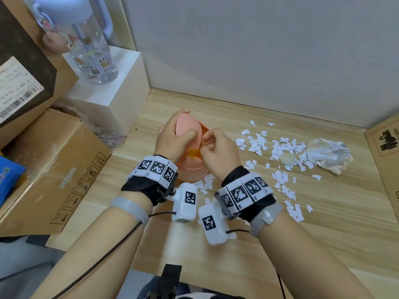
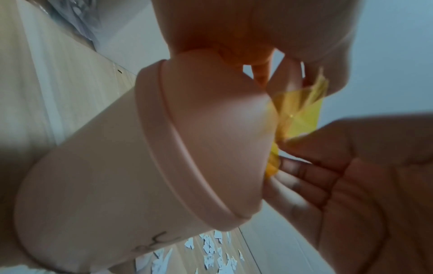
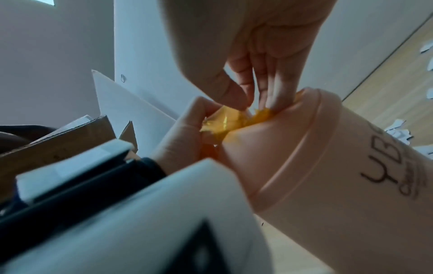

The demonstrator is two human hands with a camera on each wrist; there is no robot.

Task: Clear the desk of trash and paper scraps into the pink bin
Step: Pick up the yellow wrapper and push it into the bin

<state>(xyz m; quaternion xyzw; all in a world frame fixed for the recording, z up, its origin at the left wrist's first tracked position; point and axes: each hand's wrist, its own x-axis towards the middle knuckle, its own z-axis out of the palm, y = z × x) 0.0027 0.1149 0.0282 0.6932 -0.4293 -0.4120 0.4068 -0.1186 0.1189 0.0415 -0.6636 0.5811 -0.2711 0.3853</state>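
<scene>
— Where is the bin [image 1: 192, 167]?
— Standing on the table [image 1: 323, 223], left of centre, just below both hands. Close on its left, a white block [image 1: 112, 100] and cardboard boxes [image 1: 56, 169]; more open wood toward the near edge.
— And the left hand [image 1: 172, 139]?
— Curled over the tilted swing lid [image 1: 187, 128], fingertips past its far rim, thumb across its face.
— The right hand [image 1: 218, 152]?
— Beside the left, fingers [image 3: 246, 85] narrowed to a pinch on a yellow wrapper [image 3: 225, 122] at the lid's gap.
— Anything the wrist views add?
— Yes. From the right wrist: wrapper crumpled, half translucent, wedged between both hands and the bin's rim, plus dark lettering on the bin's wall. From the left wrist: the ridge where the lid ring meets the body, and the wrapper poking out behind the lid. From the head, only a yellow spot between the hands.
— And what only the head view gives?
— The spread of scraps [image 1: 280, 152] to the right of the bin, a band running toward the near edge, some touching the bin's foot. Past them a crumpled tissue [image 1: 328, 156], near a cardboard panel [image 1: 386, 147] at the right edge.
— The room?
— Pale wood-grain table boxed by a plain grey-white wall behind. On the white block, a clear bottle [image 1: 90, 50] with a lilac cap.
</scene>
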